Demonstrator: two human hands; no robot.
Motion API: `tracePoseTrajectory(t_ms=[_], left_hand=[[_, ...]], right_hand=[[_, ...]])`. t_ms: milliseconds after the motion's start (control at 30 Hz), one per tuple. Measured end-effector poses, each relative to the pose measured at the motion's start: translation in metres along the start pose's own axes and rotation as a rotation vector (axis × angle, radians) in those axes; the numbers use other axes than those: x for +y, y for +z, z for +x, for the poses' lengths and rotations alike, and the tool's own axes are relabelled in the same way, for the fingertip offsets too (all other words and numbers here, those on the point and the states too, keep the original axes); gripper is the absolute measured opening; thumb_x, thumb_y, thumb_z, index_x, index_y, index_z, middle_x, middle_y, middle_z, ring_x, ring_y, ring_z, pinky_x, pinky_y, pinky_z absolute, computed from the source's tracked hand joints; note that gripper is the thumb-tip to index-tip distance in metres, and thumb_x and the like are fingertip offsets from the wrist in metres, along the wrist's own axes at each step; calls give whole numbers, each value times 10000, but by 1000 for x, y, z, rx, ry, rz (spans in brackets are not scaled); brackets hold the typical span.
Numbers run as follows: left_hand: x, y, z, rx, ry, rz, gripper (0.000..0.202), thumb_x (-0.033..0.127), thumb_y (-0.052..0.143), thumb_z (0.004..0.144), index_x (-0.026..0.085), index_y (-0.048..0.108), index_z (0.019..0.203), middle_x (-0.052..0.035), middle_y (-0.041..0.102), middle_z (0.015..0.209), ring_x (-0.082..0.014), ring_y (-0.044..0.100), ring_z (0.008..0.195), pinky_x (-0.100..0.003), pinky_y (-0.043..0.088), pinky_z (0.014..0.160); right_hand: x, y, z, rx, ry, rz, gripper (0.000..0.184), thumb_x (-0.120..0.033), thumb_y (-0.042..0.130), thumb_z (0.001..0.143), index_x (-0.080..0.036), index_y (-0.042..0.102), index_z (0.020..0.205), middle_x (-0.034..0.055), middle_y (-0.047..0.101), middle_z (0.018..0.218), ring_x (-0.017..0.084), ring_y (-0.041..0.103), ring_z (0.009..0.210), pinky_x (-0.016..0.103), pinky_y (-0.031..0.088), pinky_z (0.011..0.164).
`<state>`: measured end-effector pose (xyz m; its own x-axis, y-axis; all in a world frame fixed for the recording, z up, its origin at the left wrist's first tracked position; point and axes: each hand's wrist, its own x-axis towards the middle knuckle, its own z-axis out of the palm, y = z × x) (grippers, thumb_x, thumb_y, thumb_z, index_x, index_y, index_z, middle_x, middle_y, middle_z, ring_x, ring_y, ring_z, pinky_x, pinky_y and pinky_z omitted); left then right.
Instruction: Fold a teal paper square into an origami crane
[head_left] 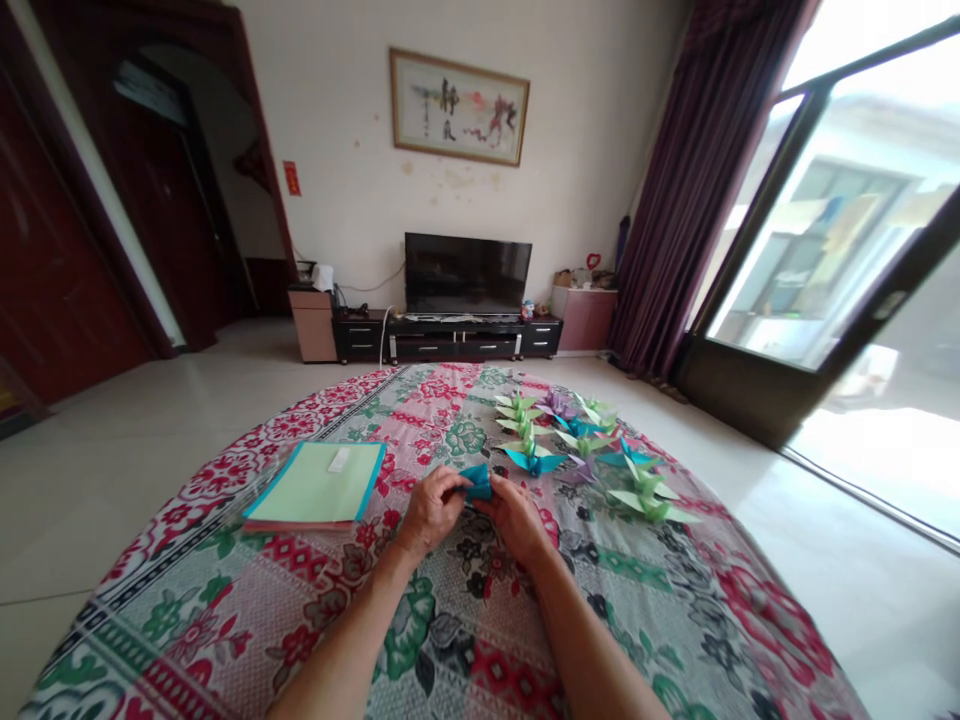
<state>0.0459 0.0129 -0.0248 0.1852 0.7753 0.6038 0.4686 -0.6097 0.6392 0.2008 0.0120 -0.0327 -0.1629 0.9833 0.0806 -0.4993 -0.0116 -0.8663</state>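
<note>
12 o'clock: blue paper (480, 482), lifted between both hands. Left hand (435, 508) pinches its 9 o'clock side, right hand (516, 514) its 3 o'clock side. Fold detail too small to read. I'd keep layers square, set creases lightly, then firm up. Cranes (583, 444) sit at 2 o'clock; don't brush them.

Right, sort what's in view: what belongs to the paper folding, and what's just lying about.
Likely belongs:
blue paper, held by left hand and right hand
stack of paper sheets
folded paper cranes

Just about:
television
framed picture
curtain
red heart ornament
</note>
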Motion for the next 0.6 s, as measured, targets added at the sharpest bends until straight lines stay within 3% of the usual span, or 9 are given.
tracePoseTrajectory(t_ms=[300, 600], left_hand=[[2, -2, 0, -87, -7, 0, 305, 106, 472, 768, 229, 691, 942, -30, 591, 769, -135, 544, 726, -254, 466, 682], [-1, 1, 0, -69, 45, -14, 368, 21, 432, 698, 206, 671, 908, -41, 613, 832, -153, 574, 809, -271, 471, 742]], right_hand=[[-5, 1, -3, -49, 20, -30, 255, -376, 637, 701, -178, 683, 856, 60, 665, 928, 200, 587, 889, 326, 476, 789], [-2, 1, 2, -56, 74, -1, 146, -228, 674, 627, -178, 677, 765, 12, 670, 765, 135, 576, 692, 272, 455, 731]])
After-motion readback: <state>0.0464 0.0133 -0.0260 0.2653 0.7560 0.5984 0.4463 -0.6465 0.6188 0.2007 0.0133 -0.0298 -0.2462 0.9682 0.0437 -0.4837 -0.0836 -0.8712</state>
